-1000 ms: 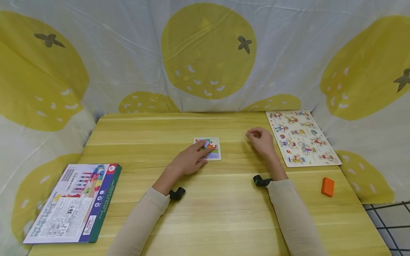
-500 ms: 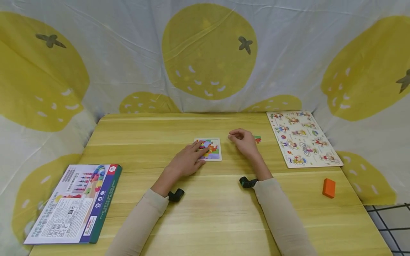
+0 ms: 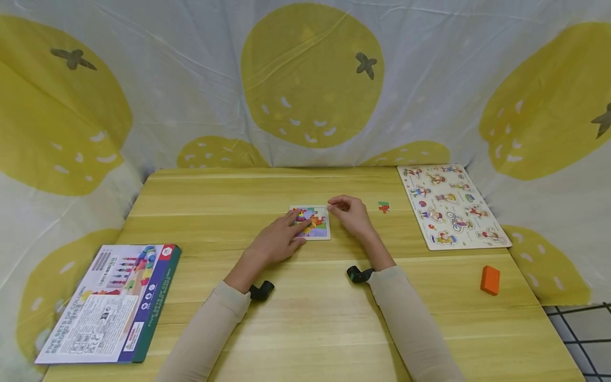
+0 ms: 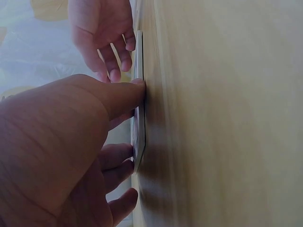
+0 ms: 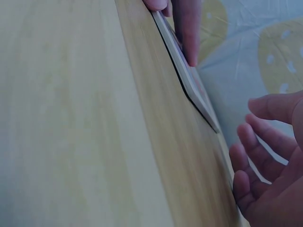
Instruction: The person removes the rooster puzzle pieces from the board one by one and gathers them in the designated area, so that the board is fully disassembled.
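A small square picture puzzle (image 3: pixel 319 232) with a white border lies flat on the wooden table. My left hand (image 3: pixel 276 242) rests on its left part with fingers spread; in the left wrist view the thumb (image 4: pixel 128 97) touches the near edge. Just past the puzzle's upper right corner is my right hand (image 3: pixel 352 216), its fingers loosely bent. No piece shows between its thumb (image 5: pixel 272 106) and fingers in the right wrist view. To the right of this hand lies a loose green and red puzzle piece (image 3: pixel 384 207).
A large peg puzzle board (image 3: pixel 448 207) with printed figures lies at the back right, an orange block (image 3: pixel 489 280) in front of it. A flat toy box (image 3: pixel 110 302) lies at the left. A lemon-print cloth (image 3: pixel 310 79) hangs behind the table.
My right hand has moved left, from beside the peg board to the small puzzle's right corner, uncovering the loose piece. My left hand has stayed on the puzzle.
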The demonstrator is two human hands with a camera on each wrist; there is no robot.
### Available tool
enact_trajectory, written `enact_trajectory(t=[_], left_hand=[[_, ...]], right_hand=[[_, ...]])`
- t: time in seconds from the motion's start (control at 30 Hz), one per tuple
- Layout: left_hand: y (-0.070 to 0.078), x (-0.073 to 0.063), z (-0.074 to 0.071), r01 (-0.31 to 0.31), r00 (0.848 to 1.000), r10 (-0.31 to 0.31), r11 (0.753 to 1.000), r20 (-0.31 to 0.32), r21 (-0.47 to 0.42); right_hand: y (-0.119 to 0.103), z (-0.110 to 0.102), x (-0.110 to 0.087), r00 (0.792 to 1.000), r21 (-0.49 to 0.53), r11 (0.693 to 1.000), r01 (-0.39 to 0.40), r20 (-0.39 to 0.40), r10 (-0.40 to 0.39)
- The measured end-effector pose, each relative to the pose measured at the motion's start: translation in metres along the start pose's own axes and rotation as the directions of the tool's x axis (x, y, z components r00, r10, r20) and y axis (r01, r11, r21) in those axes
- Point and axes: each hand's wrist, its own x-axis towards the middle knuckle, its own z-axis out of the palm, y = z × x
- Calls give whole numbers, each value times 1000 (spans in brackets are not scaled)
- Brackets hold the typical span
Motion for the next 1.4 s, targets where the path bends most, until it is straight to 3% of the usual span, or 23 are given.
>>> enact_trajectory(t=[0.9,1.4], left_hand=[[3,0,-1,11,1000,-11,1000,18,-23],[2,0,0,24,1000,-24,999,20,-32]], right_hand=[[-7,21,5,999,-130,992,1,49,5],[-10,25,5,999,-275,961,16,38,-6]])
